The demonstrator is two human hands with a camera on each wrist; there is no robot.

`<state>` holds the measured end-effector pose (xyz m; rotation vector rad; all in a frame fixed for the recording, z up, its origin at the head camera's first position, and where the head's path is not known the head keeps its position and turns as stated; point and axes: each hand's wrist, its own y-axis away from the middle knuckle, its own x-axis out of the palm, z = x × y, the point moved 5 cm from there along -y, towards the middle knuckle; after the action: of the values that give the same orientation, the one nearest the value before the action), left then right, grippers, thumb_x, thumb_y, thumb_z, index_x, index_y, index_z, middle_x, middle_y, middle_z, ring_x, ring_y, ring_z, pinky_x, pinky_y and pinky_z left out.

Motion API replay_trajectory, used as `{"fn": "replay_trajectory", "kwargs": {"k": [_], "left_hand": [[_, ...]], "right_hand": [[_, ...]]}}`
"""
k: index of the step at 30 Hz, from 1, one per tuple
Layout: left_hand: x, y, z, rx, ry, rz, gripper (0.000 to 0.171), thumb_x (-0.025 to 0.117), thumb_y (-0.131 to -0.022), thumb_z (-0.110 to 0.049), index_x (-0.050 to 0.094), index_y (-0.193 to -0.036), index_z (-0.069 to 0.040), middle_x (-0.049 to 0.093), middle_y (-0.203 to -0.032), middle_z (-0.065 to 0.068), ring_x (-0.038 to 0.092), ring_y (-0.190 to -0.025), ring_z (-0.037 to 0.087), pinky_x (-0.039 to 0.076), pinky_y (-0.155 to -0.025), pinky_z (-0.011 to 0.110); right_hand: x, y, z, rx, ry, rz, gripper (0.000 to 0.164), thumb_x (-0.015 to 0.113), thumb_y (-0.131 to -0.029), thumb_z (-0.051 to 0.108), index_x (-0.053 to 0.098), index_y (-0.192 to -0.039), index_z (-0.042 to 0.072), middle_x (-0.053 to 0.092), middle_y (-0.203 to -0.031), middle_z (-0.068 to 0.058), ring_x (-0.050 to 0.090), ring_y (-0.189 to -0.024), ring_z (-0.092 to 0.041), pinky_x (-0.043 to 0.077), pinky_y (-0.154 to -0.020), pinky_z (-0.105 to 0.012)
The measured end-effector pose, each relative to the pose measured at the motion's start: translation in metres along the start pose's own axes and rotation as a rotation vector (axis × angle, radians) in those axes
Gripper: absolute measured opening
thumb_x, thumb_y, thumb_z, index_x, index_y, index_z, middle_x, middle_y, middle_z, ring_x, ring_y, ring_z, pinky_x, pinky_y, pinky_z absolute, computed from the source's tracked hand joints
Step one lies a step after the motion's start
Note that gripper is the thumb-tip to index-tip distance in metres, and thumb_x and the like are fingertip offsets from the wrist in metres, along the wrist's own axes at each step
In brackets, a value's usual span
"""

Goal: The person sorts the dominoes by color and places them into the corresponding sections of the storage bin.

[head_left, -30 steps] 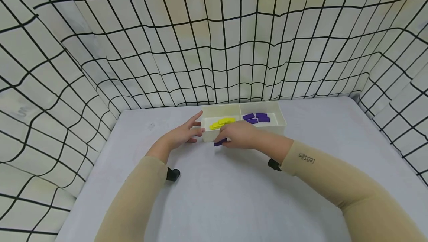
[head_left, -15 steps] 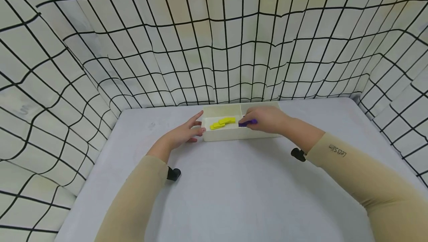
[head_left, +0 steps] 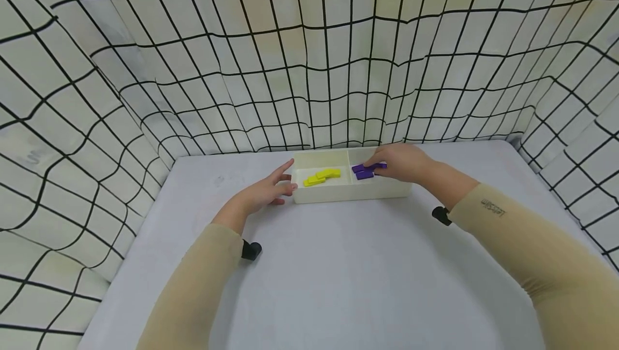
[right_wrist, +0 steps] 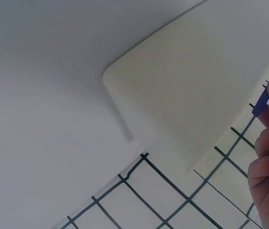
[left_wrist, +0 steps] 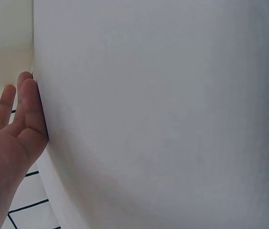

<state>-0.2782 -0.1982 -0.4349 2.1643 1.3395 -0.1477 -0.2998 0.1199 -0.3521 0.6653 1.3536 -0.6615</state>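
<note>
A white two-compartment box stands near the table's far edge in the head view. My right hand pinches a small flat purple block between thumb and finger, over the right compartment. Below it, other purple blocks lie in that compartment, partly covered by the hand. Yellow blocks lie overlapping in the left compartment. At the box's left end, my left hand has its fingers spread and relaxed, fingertips touching the wall. In the left wrist view the left-hand fingers reach along the tabletop.
A white-covered table extends in front of the box. Behind and at both sides rise pale walls with black netting. Each wrist carries a small black device.
My right hand, pinching a purple block, has moved from the box's front wall rightward and back to over the right compartment. The left hand stays at the left end.
</note>
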Motion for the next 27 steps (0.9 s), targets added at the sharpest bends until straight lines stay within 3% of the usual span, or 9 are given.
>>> {"fn": "replay_trajectory", "kwargs": {"k": [12, 27], "left_hand": [[0.000, 0.003, -0.001, -0.008, 0.007, -0.007, 0.077, 0.062, -0.095, -0.047, 0.010, -0.151, -0.060, 0.026, -0.157, -0.003, 0.054, -0.124, 0.021, 0.042, -0.107, 0.041], [0.000, 0.002, 0.000, -0.009, 0.014, -0.012, 0.077, 0.063, -0.095, -0.045, 0.011, -0.150, -0.061, 0.028, -0.156, -0.004, 0.055, -0.122, 0.019, 0.044, -0.105, 0.040]], "right_hand": [[0.029, -0.028, -0.014, 0.048, 0.048, 0.076, 0.028, 0.068, -0.094, 0.019, 0.073, -0.122, 0.018, 0.069, -0.118, -0.003, 0.062, -0.111, -0.024, 0.050, -0.094, -0.044], [0.046, -0.040, -0.022, 0.072, 0.098, 0.082, 0.026, 0.067, -0.095, 0.017, 0.073, -0.120, 0.015, 0.069, -0.113, -0.005, 0.064, -0.109, -0.026, 0.050, -0.095, -0.044]]}}
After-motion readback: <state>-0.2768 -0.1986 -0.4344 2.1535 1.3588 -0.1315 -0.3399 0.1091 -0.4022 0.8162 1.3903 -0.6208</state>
